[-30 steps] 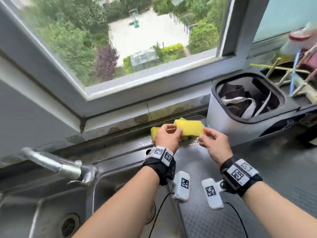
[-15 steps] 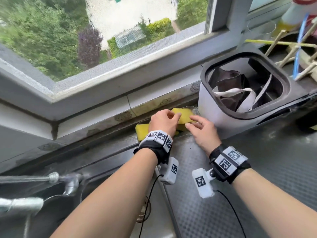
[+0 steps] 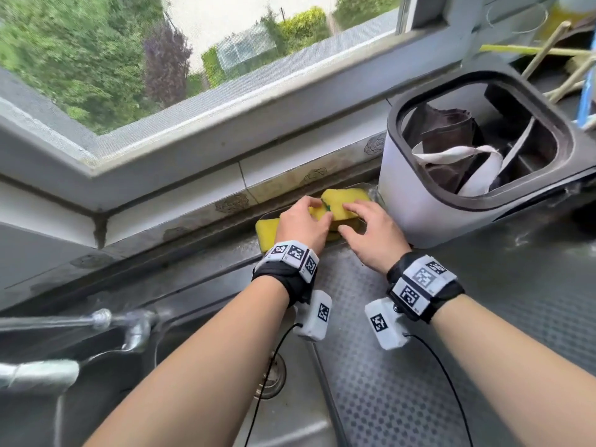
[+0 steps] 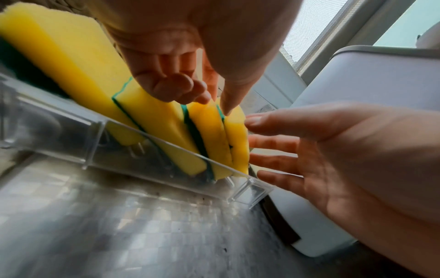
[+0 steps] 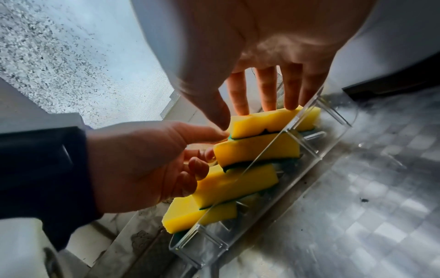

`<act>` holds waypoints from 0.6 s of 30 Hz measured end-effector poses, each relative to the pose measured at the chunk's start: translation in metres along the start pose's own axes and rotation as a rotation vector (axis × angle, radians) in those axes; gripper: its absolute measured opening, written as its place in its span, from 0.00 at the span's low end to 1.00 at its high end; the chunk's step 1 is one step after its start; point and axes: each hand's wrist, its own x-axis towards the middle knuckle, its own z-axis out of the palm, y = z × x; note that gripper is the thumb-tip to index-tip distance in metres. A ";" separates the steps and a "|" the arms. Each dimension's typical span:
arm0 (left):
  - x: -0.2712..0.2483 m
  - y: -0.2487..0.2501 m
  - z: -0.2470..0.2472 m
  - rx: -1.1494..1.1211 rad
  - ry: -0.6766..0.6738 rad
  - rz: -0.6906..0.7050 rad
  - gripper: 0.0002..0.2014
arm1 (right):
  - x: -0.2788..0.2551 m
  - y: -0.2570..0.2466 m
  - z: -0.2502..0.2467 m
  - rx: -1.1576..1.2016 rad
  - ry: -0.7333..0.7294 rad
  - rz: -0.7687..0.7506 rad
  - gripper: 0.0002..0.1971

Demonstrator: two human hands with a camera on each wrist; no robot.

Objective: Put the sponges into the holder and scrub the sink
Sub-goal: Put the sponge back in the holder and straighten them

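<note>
Sponges (image 5: 238, 180) stand slanted in the clear holder (image 5: 240, 190) at the desk's back edge; the left hand (image 3: 301, 225) pinches one, the right hand (image 3: 371, 235) presses spread fingers on the end sponge (image 5: 266, 120).

Holder (image 5: 307, 122): clear glossy plastic. Sponges (image 5: 238, 180): 4, matt porous yellow foam, green scouring backs. Drainboard (image 3: 403, 382): embossed stainless steel. Bin (image 3: 416, 201): smooth white plastic.
</note>
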 end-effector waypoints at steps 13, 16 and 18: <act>-0.016 -0.010 -0.005 -0.097 0.014 -0.022 0.14 | -0.009 -0.010 -0.002 -0.231 -0.087 0.023 0.29; -0.022 -0.017 -0.007 -0.239 -0.004 -0.031 0.14 | -0.009 -0.017 -0.003 -0.235 -0.103 0.024 0.30; -0.025 -0.026 -0.011 -0.333 -0.006 -0.038 0.14 | -0.011 -0.022 -0.005 -0.197 -0.071 -0.005 0.29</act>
